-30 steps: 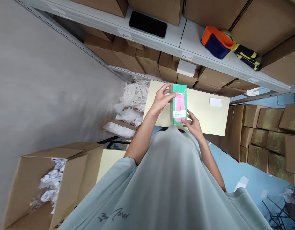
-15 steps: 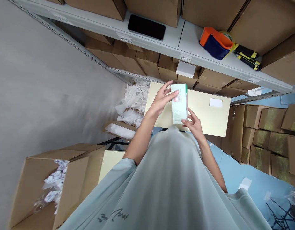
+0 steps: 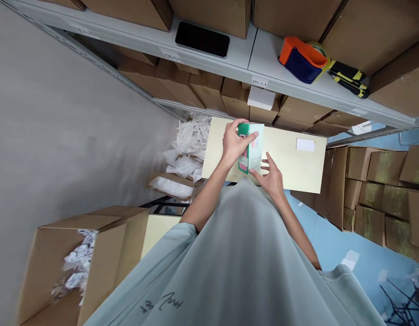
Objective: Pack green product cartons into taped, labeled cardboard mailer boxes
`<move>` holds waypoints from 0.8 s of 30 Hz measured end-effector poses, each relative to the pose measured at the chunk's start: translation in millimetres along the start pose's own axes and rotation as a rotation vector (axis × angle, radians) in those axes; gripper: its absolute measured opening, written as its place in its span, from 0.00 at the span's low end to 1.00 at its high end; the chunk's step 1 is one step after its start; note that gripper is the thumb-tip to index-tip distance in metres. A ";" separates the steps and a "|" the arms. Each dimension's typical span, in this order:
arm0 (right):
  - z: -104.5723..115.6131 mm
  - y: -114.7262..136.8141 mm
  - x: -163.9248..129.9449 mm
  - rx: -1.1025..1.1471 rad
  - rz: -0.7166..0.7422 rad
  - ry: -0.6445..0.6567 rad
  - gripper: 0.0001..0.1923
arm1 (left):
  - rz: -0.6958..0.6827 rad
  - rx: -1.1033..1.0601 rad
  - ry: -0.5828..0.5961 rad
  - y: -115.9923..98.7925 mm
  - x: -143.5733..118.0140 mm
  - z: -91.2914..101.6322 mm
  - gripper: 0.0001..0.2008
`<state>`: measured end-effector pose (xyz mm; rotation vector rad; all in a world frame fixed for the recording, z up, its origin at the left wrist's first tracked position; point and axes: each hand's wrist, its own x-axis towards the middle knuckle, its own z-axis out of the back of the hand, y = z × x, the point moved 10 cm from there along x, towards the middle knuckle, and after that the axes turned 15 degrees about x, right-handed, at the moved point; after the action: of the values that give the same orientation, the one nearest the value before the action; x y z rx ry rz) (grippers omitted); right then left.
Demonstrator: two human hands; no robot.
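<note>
A small pale-green and white carton (image 3: 256,151) with a darker green side and pink print is held over the cream tabletop (image 3: 291,167). My left hand (image 3: 235,141) grips its upper part, the thumb across the printed face and the fingers behind the far edge. At the carton's lower end, my right hand (image 3: 271,177) touches the near edge with its thumb. Its other fingers are spread apart, off the carton's right side. A white label (image 3: 305,145) lies on the tabletop to the right.
Brown cartons line the shelf (image 3: 209,59), which bears a phone (image 3: 202,40), an orange-and-blue tape dispenser (image 3: 302,59) and cutters (image 3: 348,78). Shredded paper (image 3: 195,136) is heaped at left. An open cardboard box (image 3: 110,258) stands lower left; stacked boxes (image 3: 375,190) stand at right.
The carton has been turned so its green side now faces left and shows. My right hand's fingers have come away from its side and spread; its thumb has moved left along the lower edge.
</note>
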<state>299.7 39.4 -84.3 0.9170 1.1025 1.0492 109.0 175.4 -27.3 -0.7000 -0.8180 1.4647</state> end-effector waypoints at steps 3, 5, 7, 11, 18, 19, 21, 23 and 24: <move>-4.3 8.0 2.3 -0.116 0.053 -0.032 0.58 | 0.030 0.059 -0.070 -6.9 -4.6 0.3 0.24; -1.4 4.2 6.5 -0.090 0.061 -0.064 0.59 | 0.011 -0.004 -0.022 -10.7 -5.3 -5.9 0.28; 3.5 -6.8 11.8 0.046 0.033 -0.060 0.60 | 0.005 -0.150 0.082 -7.5 -6.7 -14.4 0.35; 7.1 -28.8 15.5 0.451 -0.109 0.079 0.62 | 0.164 -0.376 0.391 22.3 -31.2 -36.5 0.45; 10.0 -29.7 11.8 0.586 -0.126 0.198 0.61 | 0.436 -0.500 0.696 47.3 -106.9 -68.2 0.39; 11.0 -31.2 14.4 0.570 -0.109 0.204 0.63 | 0.426 -0.493 0.670 47.2 -108.9 -69.4 0.39; 18.7 -34.9 23.0 0.522 -0.071 0.187 0.68 | 0.395 -0.401 0.576 51.1 -108.2 -67.3 0.40; 32.9 -35.9 34.1 0.463 -0.023 0.144 0.72 | 0.340 -0.220 0.417 58.1 -105.1 -55.4 0.42; 40.7 -34.7 39.7 0.436 0.003 0.124 0.72 | 0.302 -0.110 0.328 60.6 -104.8 -46.5 0.42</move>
<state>350.6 66.0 -118.0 1.2084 1.4676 0.8908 119.3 74.9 -108.7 -1.1524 -0.5577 1.5239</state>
